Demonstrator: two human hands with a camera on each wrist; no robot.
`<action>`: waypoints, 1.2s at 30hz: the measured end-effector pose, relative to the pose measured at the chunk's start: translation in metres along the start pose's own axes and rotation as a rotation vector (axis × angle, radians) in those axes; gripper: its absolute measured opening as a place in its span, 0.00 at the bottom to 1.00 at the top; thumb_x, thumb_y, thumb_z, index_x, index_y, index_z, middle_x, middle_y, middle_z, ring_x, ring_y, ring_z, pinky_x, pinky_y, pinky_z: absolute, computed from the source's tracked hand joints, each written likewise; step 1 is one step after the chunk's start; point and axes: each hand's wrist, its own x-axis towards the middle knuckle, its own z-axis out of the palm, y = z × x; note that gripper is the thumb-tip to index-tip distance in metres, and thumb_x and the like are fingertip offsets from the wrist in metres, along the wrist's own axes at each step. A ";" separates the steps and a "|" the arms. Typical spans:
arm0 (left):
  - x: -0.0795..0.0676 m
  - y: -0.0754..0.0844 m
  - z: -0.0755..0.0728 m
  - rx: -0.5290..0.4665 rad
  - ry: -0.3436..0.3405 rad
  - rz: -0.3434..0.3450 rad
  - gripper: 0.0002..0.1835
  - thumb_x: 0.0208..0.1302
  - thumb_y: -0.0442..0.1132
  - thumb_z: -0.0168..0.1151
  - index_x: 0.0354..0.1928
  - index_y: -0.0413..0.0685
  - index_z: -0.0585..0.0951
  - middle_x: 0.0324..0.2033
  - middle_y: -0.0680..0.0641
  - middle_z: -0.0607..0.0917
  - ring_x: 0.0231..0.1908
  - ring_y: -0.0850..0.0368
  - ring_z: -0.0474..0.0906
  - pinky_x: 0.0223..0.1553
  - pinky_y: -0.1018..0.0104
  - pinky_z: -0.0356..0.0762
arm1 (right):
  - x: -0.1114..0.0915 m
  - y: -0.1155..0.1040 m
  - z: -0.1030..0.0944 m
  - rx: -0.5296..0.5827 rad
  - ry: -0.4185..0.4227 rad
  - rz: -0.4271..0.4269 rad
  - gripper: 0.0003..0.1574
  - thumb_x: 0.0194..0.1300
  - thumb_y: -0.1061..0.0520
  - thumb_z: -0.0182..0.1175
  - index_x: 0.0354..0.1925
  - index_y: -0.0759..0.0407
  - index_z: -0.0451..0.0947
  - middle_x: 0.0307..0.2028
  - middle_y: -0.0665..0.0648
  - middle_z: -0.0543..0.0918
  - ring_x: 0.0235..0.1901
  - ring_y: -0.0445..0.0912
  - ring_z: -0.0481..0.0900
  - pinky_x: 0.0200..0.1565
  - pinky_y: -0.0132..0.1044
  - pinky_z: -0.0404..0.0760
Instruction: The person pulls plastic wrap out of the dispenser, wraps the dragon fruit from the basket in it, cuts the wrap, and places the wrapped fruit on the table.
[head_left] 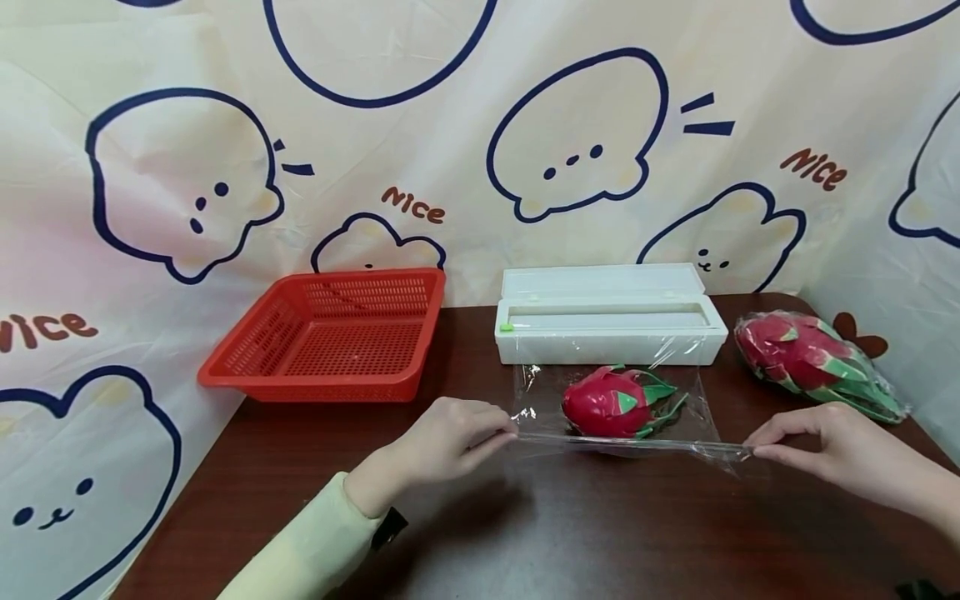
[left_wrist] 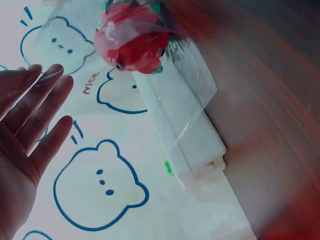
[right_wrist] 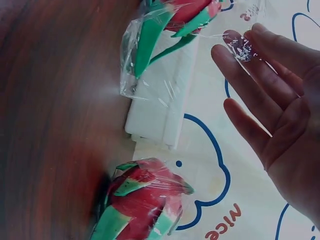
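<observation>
A sheet of clear plastic wrap [head_left: 536, 392] stretches between both hands, its near edge gathered into a narrow band. My left hand [head_left: 457, 433] pinches the left corner between thumb and fingers, and my right hand [head_left: 832, 446] pinches the right corner. Behind that band, a red dragon fruit [head_left: 607, 402] with green scales lies on the table amid the film. The right wrist view shows film pinched at the thumb and fingertips [right_wrist: 256, 30], the other fingers loose. The film reaches back to a white wrap dispenser box [head_left: 607, 348], whose lid stands raised.
At the back left sits a red perforated plastic basket [head_left: 337, 387]. On the right, a second dragon fruit [head_left: 813, 358] lies wrapped in film, near the right hand. A cartoon-printed cloth [head_left: 465, 125] hangs behind the dark wooden table [head_left: 570, 533].
</observation>
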 end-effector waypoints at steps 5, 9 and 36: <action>0.004 -0.006 -0.002 -0.016 0.006 -0.037 0.04 0.59 0.33 0.69 0.35 0.48 0.84 0.29 0.57 0.84 0.29 0.69 0.78 0.35 0.77 0.76 | 0.004 0.001 -0.005 -0.045 0.057 0.006 0.12 0.55 0.60 0.71 0.37 0.45 0.86 0.33 0.37 0.84 0.30 0.34 0.80 0.30 0.28 0.80; 0.003 -0.009 -0.002 -0.022 0.002 -0.062 0.03 0.60 0.33 0.68 0.34 0.48 0.84 0.29 0.57 0.84 0.28 0.69 0.77 0.35 0.77 0.76 | 0.008 -0.001 -0.009 -0.051 0.069 0.030 0.11 0.56 0.59 0.71 0.37 0.44 0.86 0.33 0.37 0.84 0.31 0.34 0.81 0.31 0.28 0.80; 0.037 -0.055 -0.002 -0.073 -0.031 -0.259 0.04 0.64 0.34 0.65 0.39 0.47 0.86 0.32 0.56 0.84 0.29 0.63 0.76 0.34 0.70 0.76 | 0.073 0.011 -0.019 -0.186 0.311 0.006 0.10 0.55 0.61 0.72 0.37 0.48 0.86 0.32 0.44 0.84 0.31 0.39 0.74 0.35 0.32 0.76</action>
